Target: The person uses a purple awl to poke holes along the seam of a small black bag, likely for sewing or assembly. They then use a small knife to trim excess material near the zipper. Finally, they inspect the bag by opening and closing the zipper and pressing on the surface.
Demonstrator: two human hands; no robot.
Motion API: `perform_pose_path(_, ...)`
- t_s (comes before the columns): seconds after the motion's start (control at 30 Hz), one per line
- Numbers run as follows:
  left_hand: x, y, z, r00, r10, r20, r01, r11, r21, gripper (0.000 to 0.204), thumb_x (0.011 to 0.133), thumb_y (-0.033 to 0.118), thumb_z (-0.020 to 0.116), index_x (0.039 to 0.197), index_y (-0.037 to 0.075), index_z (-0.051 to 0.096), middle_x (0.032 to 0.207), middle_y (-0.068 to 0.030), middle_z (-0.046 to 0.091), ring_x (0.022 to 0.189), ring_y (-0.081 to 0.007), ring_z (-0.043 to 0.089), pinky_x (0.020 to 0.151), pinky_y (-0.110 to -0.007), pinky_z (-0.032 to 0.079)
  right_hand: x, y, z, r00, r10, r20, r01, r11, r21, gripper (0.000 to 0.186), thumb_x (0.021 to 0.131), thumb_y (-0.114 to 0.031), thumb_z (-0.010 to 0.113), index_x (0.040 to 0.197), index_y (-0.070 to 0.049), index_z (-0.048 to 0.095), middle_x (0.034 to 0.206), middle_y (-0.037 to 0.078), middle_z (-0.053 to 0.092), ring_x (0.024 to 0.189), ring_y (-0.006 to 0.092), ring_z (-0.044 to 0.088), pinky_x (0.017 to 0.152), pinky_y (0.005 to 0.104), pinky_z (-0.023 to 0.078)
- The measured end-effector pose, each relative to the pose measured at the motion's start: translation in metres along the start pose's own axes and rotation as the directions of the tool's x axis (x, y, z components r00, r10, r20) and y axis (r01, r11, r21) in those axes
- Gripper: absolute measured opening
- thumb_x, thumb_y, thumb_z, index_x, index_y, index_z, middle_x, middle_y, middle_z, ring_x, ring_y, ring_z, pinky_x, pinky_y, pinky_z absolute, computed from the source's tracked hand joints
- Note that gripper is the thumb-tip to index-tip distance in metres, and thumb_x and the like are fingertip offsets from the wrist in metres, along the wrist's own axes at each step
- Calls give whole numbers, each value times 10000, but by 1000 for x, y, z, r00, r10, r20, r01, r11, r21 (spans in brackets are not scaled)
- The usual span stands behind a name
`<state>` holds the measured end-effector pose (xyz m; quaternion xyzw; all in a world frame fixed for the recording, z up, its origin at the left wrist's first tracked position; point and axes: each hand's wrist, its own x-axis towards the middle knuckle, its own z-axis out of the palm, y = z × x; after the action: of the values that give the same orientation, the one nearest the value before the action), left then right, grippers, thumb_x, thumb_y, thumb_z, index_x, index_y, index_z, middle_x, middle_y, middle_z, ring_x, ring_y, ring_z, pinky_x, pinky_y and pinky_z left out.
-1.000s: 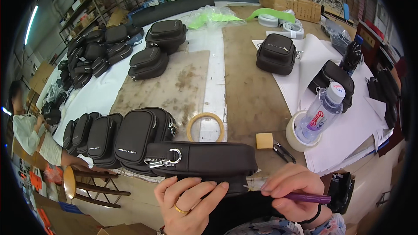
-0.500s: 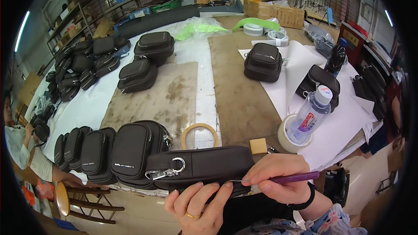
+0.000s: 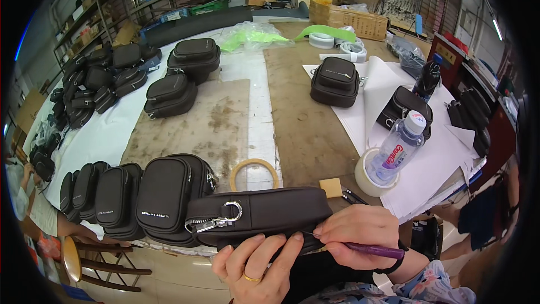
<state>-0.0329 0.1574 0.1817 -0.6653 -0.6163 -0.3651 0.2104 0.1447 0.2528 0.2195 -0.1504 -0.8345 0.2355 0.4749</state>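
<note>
A black bag (image 3: 270, 214), turned on its side, is held at the near edge of the bench (image 3: 315, 146) by the left hand (image 3: 259, 264), whose bent fingers are pressed against its lower side; the thumb is hidden. A slim purple-handled tool (image 3: 376, 249) is gripped between thumb and fingers of the right hand (image 3: 360, 233), its thin tip brought to the bag's lower side just beside the left fingertips. Whether the bag is borne partly by the bench cannot be told.

Just beyond the right hand, a yellowish block (image 3: 331, 187) is placed beside a dark small tool (image 3: 354, 196). A tan ring (image 3: 233, 177) is laid just behind the bag. Along the near edge, a row of black bags (image 3: 112, 205) is stood toward the near left corner. Near the right edge, a clear bottle (image 3: 396, 149) is stood in a wide tape roll (image 3: 363, 180), with white sheets (image 3: 427, 174) spread alongside. A heap of bags (image 3: 98, 79) is piled toward the far left corner, and a cardboard box (image 3: 349, 19) is set at the far edge.
</note>
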Motion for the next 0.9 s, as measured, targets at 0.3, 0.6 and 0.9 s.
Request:
perform_pose_path(0.3,12,2,-13,999,20,35,-15,993,-115,276,794,191,742,1068,197,765,1105,35,631,1079,-177,577,952,-396,350,1,-4,0,997,83,-5,-83,996,21,162,772,19,778,920,5,713,856,112,732,744,246,727,661,305,575)
perform_pose_path(0.6,12,3,-12,1000,13,24,-10,993,-114,275,789,189,746,1062,205,770,1105,42,632,1082,-170,576,956,-391,344,5,-7,-1,995,97,18,-97,995,-8,167,776,9,788,924,-4,713,839,109,723,706,243,709,625,304,558)
perform_pose_path(0.9,11,2,-12,1000,16,27,-12,992,-125,265,802,187,738,1064,204,770,1108,42,633,1085,-170,576,962,-389,341,7,-9,-3,994,111,26,-111,994,-8,156,785,9,783,922,-5,710,826,110,717,685,247,697,607,306,550)
